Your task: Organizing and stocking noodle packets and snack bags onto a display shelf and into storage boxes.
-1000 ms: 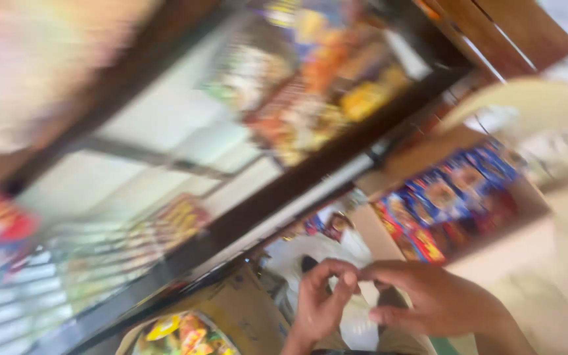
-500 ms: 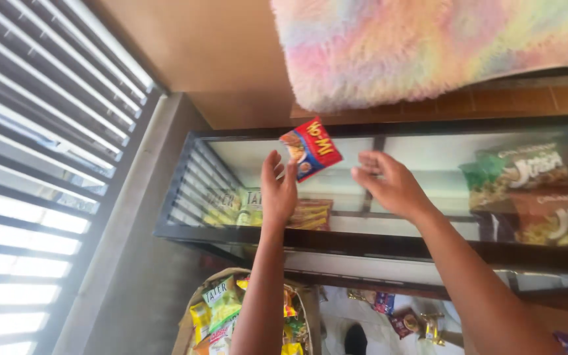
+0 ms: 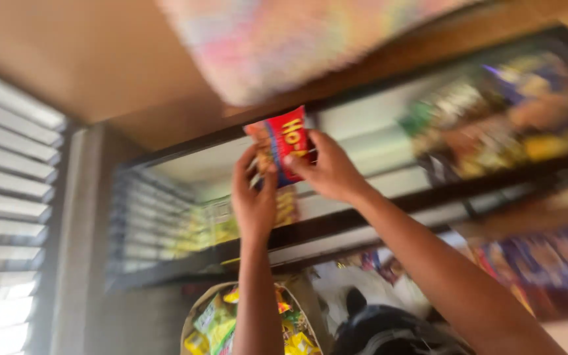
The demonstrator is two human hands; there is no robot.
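Both my hands are raised in front of a dark-framed glass display case [image 3: 336,227]. My left hand [image 3: 252,197] and my right hand [image 3: 327,171] together hold a small red snack packet [image 3: 284,141] at the case's upper edge. The left hand grips its left side, the right hand its right side. The picture is blurred by motion.
Several snack packets [image 3: 501,125] fill the case's right part, yellow packets [image 3: 231,220] lie inside at left. A basket [image 3: 189,322] of bright packets sits below. A fluffy pastel cloth [image 3: 310,39] lies on top. Window louvres [image 3: 8,197] stand at left, blue packets [image 3: 547,263] at lower right.
The view has tilted and blurred. Both hands have come together on the red packet, the right hand now gripping it where before it was beside it.
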